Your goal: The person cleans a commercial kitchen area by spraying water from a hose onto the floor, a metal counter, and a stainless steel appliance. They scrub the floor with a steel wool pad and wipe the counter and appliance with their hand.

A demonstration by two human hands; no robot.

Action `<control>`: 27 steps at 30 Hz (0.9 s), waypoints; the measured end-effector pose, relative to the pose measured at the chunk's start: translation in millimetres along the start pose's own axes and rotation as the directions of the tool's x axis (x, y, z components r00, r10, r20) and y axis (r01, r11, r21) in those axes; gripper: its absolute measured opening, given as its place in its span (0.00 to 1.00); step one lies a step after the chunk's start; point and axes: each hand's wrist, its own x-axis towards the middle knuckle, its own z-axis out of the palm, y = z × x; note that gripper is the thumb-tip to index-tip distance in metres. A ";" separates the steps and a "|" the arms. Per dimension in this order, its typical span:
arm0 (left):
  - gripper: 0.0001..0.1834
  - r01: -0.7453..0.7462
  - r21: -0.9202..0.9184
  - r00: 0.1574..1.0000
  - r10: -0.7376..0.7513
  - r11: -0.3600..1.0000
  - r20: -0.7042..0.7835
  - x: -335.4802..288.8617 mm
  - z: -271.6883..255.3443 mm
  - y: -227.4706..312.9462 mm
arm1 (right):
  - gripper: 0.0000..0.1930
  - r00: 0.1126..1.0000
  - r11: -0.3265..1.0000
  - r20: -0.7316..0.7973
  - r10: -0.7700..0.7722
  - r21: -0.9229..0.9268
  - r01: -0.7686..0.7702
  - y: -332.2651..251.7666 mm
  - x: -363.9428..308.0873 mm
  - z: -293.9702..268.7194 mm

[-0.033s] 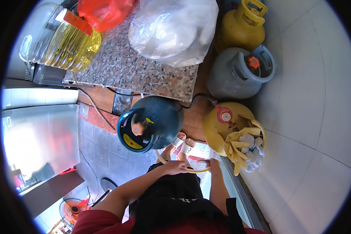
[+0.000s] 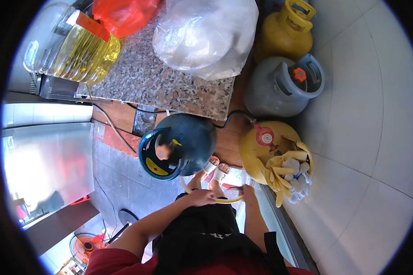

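In front of my waist I hold a thin, bent yellow-and-white strip (image 2: 228,200), perhaps a hose or band; its kind is not clear. My left hand (image 2: 202,198) is closed around it, and a pale end curves up past that hand. At the other end, my right hand (image 2: 248,193) is closed on it, with the fingers partly hidden. Just beyond my left hand stands a dark teal gas cylinder (image 2: 195,142) with an orange valve knob (image 2: 163,151). To the right is a yellow gas cylinder (image 2: 250,149) with a red regulator (image 2: 265,136).
Yellow and white gloves (image 2: 284,176) lie over the yellow cylinder's collar. A grey cylinder (image 2: 270,94) and a smaller yellow one (image 2: 280,34) stand along the tiled wall (image 2: 353,114). The granite counter (image 2: 170,94) holds an oil jug (image 2: 78,52) and plastic bags (image 2: 204,39). A fan (image 2: 85,247) stands lower left.
Both hands have shifted very slightly left with the strip. The cylinders and counter things have stayed where they were.
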 end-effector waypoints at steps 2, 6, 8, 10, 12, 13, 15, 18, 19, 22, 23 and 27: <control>0.19 0.067 -0.066 0.993 -0.072 0.996 -0.092 -26.6 -9.0 -4.3 | 0.15 0.977 0.993 0.211 -0.034 -0.108 0.058 -24.2 -9.1 36.5; 0.17 0.245 -0.244 0.947 -0.285 0.938 -0.146 -46.5 -18.0 -1.6 | 0.16 0.946 0.966 0.214 -0.243 -0.040 0.256 -107.0 -40.4 84.1; 0.17 0.218 -0.278 0.940 -0.278 0.935 -0.198 -43.6 -17.8 3.1 | 0.17 0.956 0.965 0.149 -0.253 0.111 0.238 -143.4 -54.8 92.1; 0.16 0.197 -0.304 0.944 -0.264 0.932 -0.199 -38.7 -18.2 6.8 | 0.15 0.959 0.958 0.109 -0.260 0.155 0.242 -170.8 -63.4 95.4; 0.16 0.120 -0.270 0.952 -0.187 0.955 -0.240 -36.0 -20.4 9.3 | 0.14 0.963 0.962 0.070 -0.260 0.104 0.252 -187.2 -68.9 97.5; 0.16 0.124 -0.280 0.948 -0.197 0.952 -0.251 -35.6 -22.1 10.8 | 0.14 0.964 0.964 0.047 -0.260 0.069 0.257 -192.8 -70.5 98.5; 0.17 0.104 -0.330 0.954 -0.187 0.938 -0.233 -38.3 -28.9 12.8 | 0.14 0.960 0.963 0.107 -0.258 0.112 0.246 -199.0 -73.7 100.8; 0.18 0.125 -0.381 0.950 -0.222 0.916 -0.221 -43.6 -41.7 16.6 | 0.14 0.956 0.959 0.165 -0.241 0.194 0.208 -204.7 -76.6 106.0; 0.18 0.146 -0.386 0.943 -0.246 0.911 -0.225 -44.8 -44.9 18.0 | 0.14 0.958 0.952 0.168 -0.234 0.240 0.191 -206.2 -76.3 108.4; 0.18 0.185 -0.402 0.914 -0.307 0.897 -0.264 -43.4 -50.5 19.8 | 0.14 0.966 0.948 0.146 -0.214 0.268 0.170 -211.1 -68.8 115.4; 0.18 0.184 -0.388 0.918 -0.299 0.903 -0.262 -40.5 -52.5 19.3 | 0.15 0.970 0.950 0.112 -0.217 0.254 0.183 -213.1 -63.5 117.9; 0.23 0.300 -0.199 0.914 -0.341 0.933 -0.221 -25.4 -54.4 15.3 | 0.17 0.934 0.964 0.307 -0.182 0.244 0.107 -212.1 -37.4 122.1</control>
